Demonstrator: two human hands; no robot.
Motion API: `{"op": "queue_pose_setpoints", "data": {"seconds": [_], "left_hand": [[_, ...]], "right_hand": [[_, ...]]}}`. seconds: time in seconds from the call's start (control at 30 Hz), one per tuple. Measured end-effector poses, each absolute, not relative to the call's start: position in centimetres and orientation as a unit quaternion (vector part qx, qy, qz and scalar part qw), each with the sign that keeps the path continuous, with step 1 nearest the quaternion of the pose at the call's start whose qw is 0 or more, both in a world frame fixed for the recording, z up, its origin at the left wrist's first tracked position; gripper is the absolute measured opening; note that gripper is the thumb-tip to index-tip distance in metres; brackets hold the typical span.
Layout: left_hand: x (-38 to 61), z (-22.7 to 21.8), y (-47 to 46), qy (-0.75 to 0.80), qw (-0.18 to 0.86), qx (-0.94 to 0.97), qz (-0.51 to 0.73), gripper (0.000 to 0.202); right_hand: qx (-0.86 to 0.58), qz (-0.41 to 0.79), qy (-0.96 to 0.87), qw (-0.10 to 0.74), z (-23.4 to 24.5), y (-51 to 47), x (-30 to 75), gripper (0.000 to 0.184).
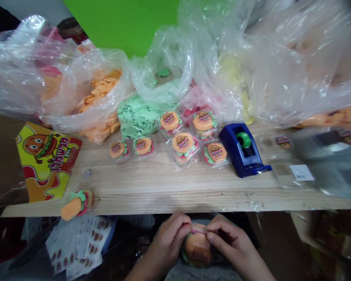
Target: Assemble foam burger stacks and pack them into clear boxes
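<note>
Below the front edge of the wooden table, my left hand (169, 242) and my right hand (234, 244) both grip a large burger-shaped gummy (197, 248). Its orange bun faces me, and my fingertips pinch a pink layer along its top. The lower part of the gummy rests near my lap. A similar unwrapped gummy burger (76, 205) lies at the table's front edge, left of my hands. Several burger gummies in clear plastic cases (183, 147) stand farther away on the table, out of reach of my fingers.
A blue tape dispenser (242, 150) with green tape stands right of the cases. Clear bags hold orange (101, 88) and green (137, 115) gummy pieces along the back. A yellow burger card (46, 160) lies at left, sticker sheets (78, 244) sit below the table, and clear plastic boxes (330, 162) stand at right.
</note>
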State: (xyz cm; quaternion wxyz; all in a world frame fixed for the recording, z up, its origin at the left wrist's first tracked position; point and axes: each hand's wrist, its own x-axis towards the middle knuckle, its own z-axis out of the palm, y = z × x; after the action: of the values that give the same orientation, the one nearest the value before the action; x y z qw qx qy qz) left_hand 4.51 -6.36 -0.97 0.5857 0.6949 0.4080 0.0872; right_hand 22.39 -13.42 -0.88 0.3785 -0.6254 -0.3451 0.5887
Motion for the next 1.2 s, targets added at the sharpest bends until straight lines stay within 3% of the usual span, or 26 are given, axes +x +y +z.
{"op": "queue_pose_setpoints", "data": {"seconds": [0.1, 0.23, 0.33, 0.5, 0.7, 0.87, 1.2], "left_hand": [[6.1, -0.6, -5.6, 0.392, 0.598, 0.696, 0.073, 0.019], [6.3, -0.6, -4.6, 0.469, 0.606, 0.627, 0.138, 0.017], [5.2, -0.6, -4.0, 0.480, 0.608, 0.622, 0.116, 0.014], [4.7, -0.3, -3.7, 0.437, 0.625, 0.646, 0.044, 0.016], [4.9, -0.6, -5.0, 0.505, 0.667, 0.543, 0.081, 0.010], [4.6, -1.4, -6.4, 0.465, 0.628, 0.620, 0.070, 0.016], [5.4, -1.2, -6.6, 0.376, 0.592, 0.712, 0.035, 0.022]], "right_hand": [[-0.631, 0.567, -0.371, 0.379, -0.6, -12.6, 22.6, 0.018], [-0.649, 0.554, -0.263, 0.450, -1.3, -12.6, 22.2, 0.025], [-0.651, 0.553, -0.239, 0.462, -2.3, -13.3, 21.9, 0.028], [-0.620, 0.592, -0.269, 0.439, -2.2, -13.3, 22.1, 0.022], [-0.624, 0.598, -0.256, 0.432, -1.5, -13.1, 22.5, 0.021], [-0.629, 0.572, -0.366, 0.378, -1.3, -13.1, 22.9, 0.014], [-0.641, 0.547, -0.453, 0.290, -1.0, -13.4, 23.3, 0.025]]}}
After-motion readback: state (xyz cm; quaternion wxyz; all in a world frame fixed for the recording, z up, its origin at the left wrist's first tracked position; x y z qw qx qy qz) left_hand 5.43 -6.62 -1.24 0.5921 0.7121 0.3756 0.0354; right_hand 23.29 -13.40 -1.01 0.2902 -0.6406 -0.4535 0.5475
